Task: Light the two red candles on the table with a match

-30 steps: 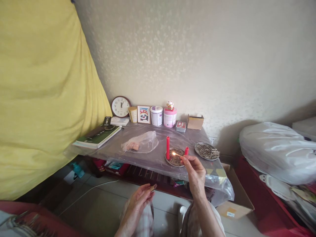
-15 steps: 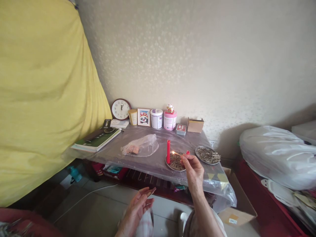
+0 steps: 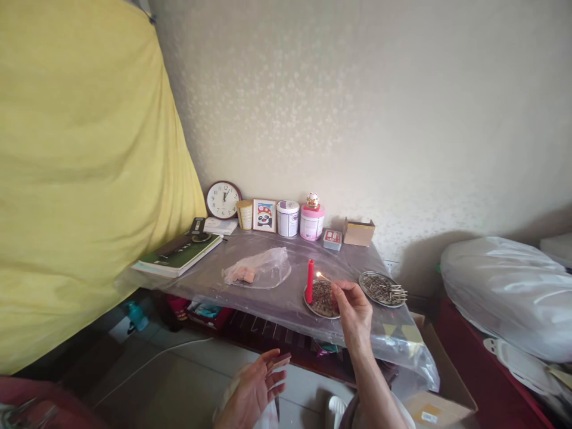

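My right hand (image 3: pixel 353 310) pinches a burning match (image 3: pixel 325 277), its flame just right of the top of a tall red candle (image 3: pixel 310 280). The candle stands on a round metal plate (image 3: pixel 320 298) full of spent matches, on the plastic-covered table (image 3: pixel 277 292). My left hand (image 3: pixel 259 390) is low over my lap and holds a small matchbox (image 3: pixel 280 360) at its fingertips. A second metal plate (image 3: pixel 379 288) with several matches lies to the right of my right hand.
A clear bag with something pink (image 3: pixel 259 271) lies left of the candle. Books (image 3: pixel 179 255), a clock (image 3: pixel 222 200), tins (image 3: pixel 287 218), a small red box (image 3: pixel 332 239) and a cardboard box (image 3: pixel 358 232) line the back. A yellow cloth (image 3: pixel 80 179) hangs left; a white bag (image 3: pixel 504 292) lies right.
My right hand raised the lit match from plate level up to the tall candle's top and now hides the short candle. My left hand sank lower with the matchbox. The camera drifted left.
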Available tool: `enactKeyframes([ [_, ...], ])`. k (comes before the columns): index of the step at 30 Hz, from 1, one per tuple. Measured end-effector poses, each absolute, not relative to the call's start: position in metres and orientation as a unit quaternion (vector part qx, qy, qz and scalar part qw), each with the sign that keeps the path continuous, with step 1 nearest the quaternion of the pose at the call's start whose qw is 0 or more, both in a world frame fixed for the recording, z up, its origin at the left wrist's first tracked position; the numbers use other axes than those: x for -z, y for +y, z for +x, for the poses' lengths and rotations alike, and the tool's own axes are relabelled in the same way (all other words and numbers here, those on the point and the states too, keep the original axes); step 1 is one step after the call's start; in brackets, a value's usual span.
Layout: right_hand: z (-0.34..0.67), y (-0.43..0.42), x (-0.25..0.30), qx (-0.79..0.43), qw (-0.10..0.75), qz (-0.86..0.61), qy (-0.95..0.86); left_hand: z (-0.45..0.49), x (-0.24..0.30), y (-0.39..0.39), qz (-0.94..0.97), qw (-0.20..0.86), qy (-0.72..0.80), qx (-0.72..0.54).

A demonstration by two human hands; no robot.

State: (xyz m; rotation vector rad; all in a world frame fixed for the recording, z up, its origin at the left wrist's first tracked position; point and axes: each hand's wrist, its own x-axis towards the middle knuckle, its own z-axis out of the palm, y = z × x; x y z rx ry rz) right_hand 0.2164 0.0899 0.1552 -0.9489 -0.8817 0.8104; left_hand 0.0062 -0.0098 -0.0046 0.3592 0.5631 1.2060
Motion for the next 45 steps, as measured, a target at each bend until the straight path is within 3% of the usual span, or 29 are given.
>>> enactKeyframes([
  [16, 0.214, 0.108, -0.155, -0.194, 0.681, -0.508, -0.491, 0.003, 0.011, -0.010, 0.157, 0.782, 0.268, -0.541],
  [45, 0.205, 0.134, -0.151, -0.135, 0.652, -0.525, -0.529, 0.001, 0.013, -0.007, 0.153, 0.799, 0.226, -0.535],
])
